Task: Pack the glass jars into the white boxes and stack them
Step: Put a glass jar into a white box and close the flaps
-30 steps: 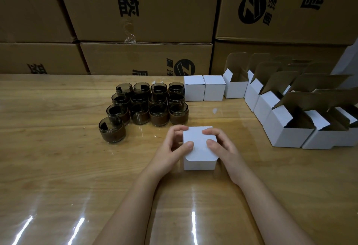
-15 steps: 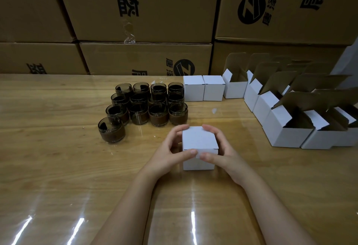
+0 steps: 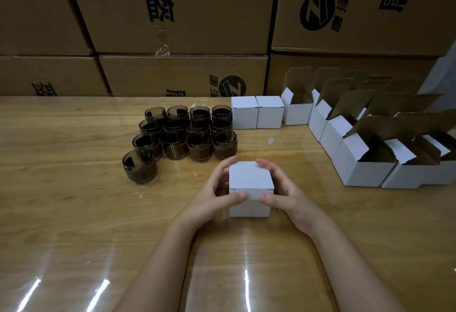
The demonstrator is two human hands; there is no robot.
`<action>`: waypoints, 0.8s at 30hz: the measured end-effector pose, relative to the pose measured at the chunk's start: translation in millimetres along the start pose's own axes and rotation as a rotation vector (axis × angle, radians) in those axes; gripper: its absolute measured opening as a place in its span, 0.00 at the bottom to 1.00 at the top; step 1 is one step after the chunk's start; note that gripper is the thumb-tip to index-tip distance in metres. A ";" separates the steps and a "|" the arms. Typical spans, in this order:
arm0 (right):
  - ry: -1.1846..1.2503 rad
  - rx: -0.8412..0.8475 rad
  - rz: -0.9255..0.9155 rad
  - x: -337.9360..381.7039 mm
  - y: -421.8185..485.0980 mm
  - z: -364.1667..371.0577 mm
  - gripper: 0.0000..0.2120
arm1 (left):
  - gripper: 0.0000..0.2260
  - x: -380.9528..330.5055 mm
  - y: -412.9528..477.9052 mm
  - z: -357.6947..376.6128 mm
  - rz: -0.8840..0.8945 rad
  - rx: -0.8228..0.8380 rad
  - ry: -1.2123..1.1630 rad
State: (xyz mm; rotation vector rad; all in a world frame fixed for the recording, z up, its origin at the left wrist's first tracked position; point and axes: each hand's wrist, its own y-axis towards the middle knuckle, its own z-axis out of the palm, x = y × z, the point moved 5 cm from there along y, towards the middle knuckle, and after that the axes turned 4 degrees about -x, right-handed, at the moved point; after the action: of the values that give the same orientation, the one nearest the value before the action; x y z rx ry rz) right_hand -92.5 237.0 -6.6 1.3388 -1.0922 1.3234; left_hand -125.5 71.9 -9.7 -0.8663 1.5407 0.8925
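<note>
Box: the closed white box sits on the table before you, near the glass jars.
Grips: your left grip and right grip both clasp its sides.
Handling: probably thin card round fragile glass; lift by opposite walls, gently.
Writing: cartons behind carry black Chinese print and a round logo.

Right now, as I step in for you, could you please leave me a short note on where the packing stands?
Hands: left hand and right hand both grip one closed white box on the table; its contents are hidden.
Done: two closed boxes sit side by side at the back, not stacked.
Waiting: glass jars clustered to their left, one jar apart in front; open boxes in rows on the right.
Left: set this box with the closed ones, pack the remaining jars, stack.
</note>
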 end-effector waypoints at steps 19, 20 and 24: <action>0.119 -0.162 -0.049 2.7 1.5 1.3 0.25 | 0.45 5.4 4.7 0.5 0.004 -0.017 0.013; 0.113 -0.172 -0.050 3.0 1.2 1.7 0.25 | 0.46 5.8 4.9 0.7 0.009 -0.018 0.015; 0.109 -0.232 -0.092 5.8 0.9 4.3 0.19 | 0.44 6.1 5.7 -0.4 0.022 -0.018 0.004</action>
State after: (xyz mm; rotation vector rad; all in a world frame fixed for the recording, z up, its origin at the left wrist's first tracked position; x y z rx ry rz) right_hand -92.5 232.7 -0.7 1.1194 -1.0619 1.1503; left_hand -131.6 73.8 -15.1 -0.8659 1.5505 0.9222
